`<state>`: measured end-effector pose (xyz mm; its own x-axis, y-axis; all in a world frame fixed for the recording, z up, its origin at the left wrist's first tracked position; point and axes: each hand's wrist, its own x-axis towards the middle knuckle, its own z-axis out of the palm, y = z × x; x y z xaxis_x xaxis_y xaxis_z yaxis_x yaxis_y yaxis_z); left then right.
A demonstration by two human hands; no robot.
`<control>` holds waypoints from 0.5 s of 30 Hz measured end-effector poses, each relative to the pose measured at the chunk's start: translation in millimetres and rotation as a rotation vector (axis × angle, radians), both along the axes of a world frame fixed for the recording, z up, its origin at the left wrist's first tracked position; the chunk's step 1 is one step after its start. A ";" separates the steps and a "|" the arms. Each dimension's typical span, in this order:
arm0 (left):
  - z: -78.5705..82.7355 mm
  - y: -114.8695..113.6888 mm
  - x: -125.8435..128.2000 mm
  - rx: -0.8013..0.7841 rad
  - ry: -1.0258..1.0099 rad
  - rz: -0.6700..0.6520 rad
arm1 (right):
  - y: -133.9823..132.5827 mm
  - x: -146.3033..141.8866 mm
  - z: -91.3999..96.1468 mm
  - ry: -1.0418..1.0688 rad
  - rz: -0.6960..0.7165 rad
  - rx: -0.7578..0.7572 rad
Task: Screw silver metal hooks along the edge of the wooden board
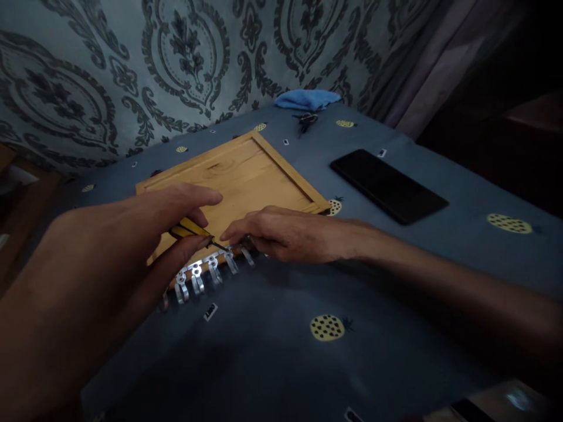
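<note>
My left hand (pixel 145 234) is closed around a small yellow-and-black screwdriver (pixel 192 227). Its thin shaft points down and right to a shiny metal hook rail (pixel 197 269), which has several curved hooks. The rail lies along the near edge of a framed wooden board (pixel 220 181), with the hooks sticking out towards me. My right hand (pixel 281 234) grips the right end of the rail at the board's edge, its fingers curled and its index finger close to the screwdriver tip. The right hand hides that end of the rail, and the screw under the tip cannot be made out.
A black phone (pixel 387 184) lies right of the board on a blue-grey cloth (pixel 396 328) with a pineapple print. Behind are a blue rag (pixel 308 99) and a small dark object (pixel 307 120), perhaps keys. A patterned curtain (pixel 185 58) hangs along the back.
</note>
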<state>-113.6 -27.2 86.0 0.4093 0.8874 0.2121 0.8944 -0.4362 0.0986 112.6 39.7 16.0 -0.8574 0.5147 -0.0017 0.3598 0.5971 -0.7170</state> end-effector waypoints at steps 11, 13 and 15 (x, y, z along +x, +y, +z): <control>1.0 1.9 8.9 0.156 0.058 -0.096 | -1.3 -1.1 4.7 -0.024 -0.015 -0.017; 0.3 2.1 9.6 0.168 0.055 -0.094 | -0.9 -1.6 4.4 -0.033 -0.015 -0.021; -0.8 2.7 10.3 0.181 0.040 -0.097 | -0.6 -1.9 4.1 -0.042 -0.011 -0.028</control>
<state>-103.3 -24.5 85.2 0.5024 0.7921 0.3467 0.8490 -0.5278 -0.0245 110.7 39.0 20.1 -0.8505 0.5234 -0.0518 0.3962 0.5728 -0.7175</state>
